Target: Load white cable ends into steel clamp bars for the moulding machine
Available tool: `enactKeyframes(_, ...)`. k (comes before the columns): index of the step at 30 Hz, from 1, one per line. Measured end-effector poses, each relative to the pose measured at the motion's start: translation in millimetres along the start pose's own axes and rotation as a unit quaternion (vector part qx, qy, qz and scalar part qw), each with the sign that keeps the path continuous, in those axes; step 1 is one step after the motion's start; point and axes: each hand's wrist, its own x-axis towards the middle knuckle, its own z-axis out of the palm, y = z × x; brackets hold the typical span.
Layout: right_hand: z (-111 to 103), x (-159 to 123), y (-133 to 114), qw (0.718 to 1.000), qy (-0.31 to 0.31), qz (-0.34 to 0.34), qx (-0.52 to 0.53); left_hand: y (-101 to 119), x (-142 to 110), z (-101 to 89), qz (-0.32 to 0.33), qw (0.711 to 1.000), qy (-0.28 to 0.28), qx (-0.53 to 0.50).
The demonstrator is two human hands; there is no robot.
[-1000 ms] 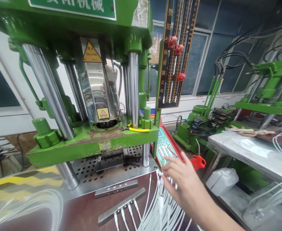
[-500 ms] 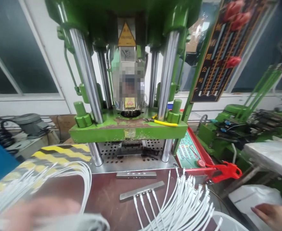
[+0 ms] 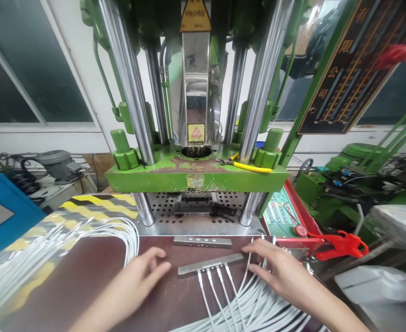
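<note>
My left hand point(image 3: 142, 274) is over the brown tabletop with thumb and fingers apart and nothing between them. It is left of a metal bar point(image 3: 210, 264) that lies slantwise and has several white cables plugged along its near edge. My right hand point(image 3: 275, 265) hovers at the bar's right end, above a pile of white cables point(image 3: 258, 299). Its thumb and fingers are spread; one cable passes near the fingertips, and I cannot tell whether they touch it. A second metal bar point(image 3: 203, 242) with holes lies behind the first.
A green press point(image 3: 196, 180) with steel columns stands ahead; yellow-handled pliers point(image 3: 251, 167) rest on its plate. Looped white cables point(image 3: 130, 235) lie at left. To the right are a control panel point(image 3: 279, 207) with a red button and a red air gun point(image 3: 343, 244).
Both hands have come in toward the slanted bar, the left from the lower left, the right from the far right. The blurred whitish thing by my left hand is out of view. The view has tilted down.
</note>
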Motion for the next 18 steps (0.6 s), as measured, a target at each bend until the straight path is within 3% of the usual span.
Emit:
enactKeyframes(2, 12.4, 12.8, 0.4, 0.999, -0.021, -0.022, -0.023, 14.8, 8.2, 27.6, 0.049, 0.996, -0.027, 0.063)
enactKeyframes(5, 20.2, 22.0, 5.1, 0.998, -0.042, -0.033, -0.046, 20.0, 14.3, 42.2, 0.099, 0.986, -0.048, 0.126)
enactKeyframes(8, 16.1, 26.1, 4.2, 0.999, -0.032, -0.040, -0.013, 16.4, 18.3, 35.6, 0.101, 0.990, -0.043, 0.093)
enactKeyframes(11, 7.6, 41.2, 1.4, 0.997, -0.010, -0.009, 0.079, 17.1, 35.0, 20.4, 0.060, 0.995, -0.033, -0.074)
enactKeyframes(14, 4.3, 77.8, 3.5, 0.976, 0.006, 0.053, 0.209, 20.0, 72.6, 4.5, 0.023, 0.973, 0.000, -0.231)
enactKeyframes(18, 15.4, 145.9, 14.1, 0.958, 0.052, 0.099, 0.265, 13.4, 141.9, -7.6, -0.015, 0.972, 0.069, -0.222)
